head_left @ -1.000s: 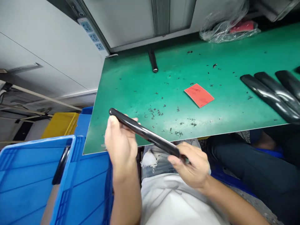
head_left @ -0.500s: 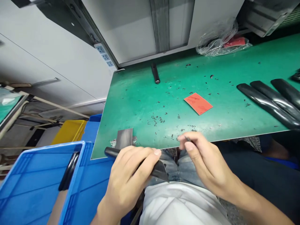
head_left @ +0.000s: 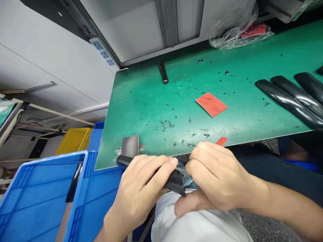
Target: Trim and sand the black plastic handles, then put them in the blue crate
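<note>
My left hand (head_left: 141, 188) is closed around a long black plastic handle (head_left: 175, 181), which juts out on both sides of the fingers below the bench's front edge. Close by on the right, my right hand (head_left: 214, 174) is curled round a slim knife; its pale blade (head_left: 188, 182) shows at the black handle's cut end. A red piece (head_left: 221, 141), apparently the knife's rear end, sticks out behind the knuckles. The right thumb lies stretched beneath the black handle's tip. Fingers hide most of the knife.
On the green bench (head_left: 141, 114) lie black scraps, a red sheet (head_left: 211, 105), a dark grey plate (head_left: 130, 146) and a short black handle (head_left: 163, 72). Several black handles (head_left: 290, 97) rest at right. A blue crate (head_left: 87, 174) stands left; a plastic bag (head_left: 234, 37) sits behind.
My right hand has moved left and turned over, closing round the knife and bringing its blade to the black handle's end. The left hand keeps its grip. The view has shifted slightly.
</note>
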{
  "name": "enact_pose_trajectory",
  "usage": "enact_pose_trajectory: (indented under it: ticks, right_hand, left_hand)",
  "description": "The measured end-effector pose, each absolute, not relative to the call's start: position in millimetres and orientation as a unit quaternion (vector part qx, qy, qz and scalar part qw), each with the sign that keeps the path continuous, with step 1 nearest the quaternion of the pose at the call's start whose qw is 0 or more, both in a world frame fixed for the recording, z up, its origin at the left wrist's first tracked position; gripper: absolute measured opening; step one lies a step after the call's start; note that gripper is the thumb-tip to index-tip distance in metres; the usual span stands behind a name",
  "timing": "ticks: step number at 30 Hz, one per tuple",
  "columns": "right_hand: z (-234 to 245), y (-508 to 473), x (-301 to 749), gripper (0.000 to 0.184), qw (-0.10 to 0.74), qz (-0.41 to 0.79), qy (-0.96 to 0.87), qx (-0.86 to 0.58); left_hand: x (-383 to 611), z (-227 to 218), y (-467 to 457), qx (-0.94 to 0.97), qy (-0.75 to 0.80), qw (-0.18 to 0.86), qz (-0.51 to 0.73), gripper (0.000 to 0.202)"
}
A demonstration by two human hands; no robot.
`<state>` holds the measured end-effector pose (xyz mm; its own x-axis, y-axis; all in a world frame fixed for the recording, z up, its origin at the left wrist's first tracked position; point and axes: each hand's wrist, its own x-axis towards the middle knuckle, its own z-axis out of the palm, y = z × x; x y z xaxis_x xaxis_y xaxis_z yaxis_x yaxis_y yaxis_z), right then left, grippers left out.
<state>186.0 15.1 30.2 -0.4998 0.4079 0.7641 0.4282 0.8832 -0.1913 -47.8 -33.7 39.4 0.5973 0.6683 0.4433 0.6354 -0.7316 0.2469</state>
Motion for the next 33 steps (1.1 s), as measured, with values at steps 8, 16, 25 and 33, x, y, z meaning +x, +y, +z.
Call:
enact_pose_trajectory:
  ticks: [8,16,25,33]
  right_hand:
    - [28,15,188,0.060,0.424,-0.040,-0.870,-0.249]
    - [23,17,187,0.055,0.454,-0.081,-0.855,-0.236]
    - [18,20,186,0.056,0.480,-0.077,-0.847,-0.216]
    - [9,20,186,0.044,0.496,-0.079,-0.841,-0.201]
  left_hand:
    - [-49,40,-32,0.894,0.378,0.036,0.239,0.041]
    - [-47,42,-36,0.887,0.400,0.072,0.221,0.040]
    - [-40,41,-40,0.870,0.418,0.111,0.239,0.039]
    - [-31,37,-47,0.845,0.434,0.159,0.268,0.045]
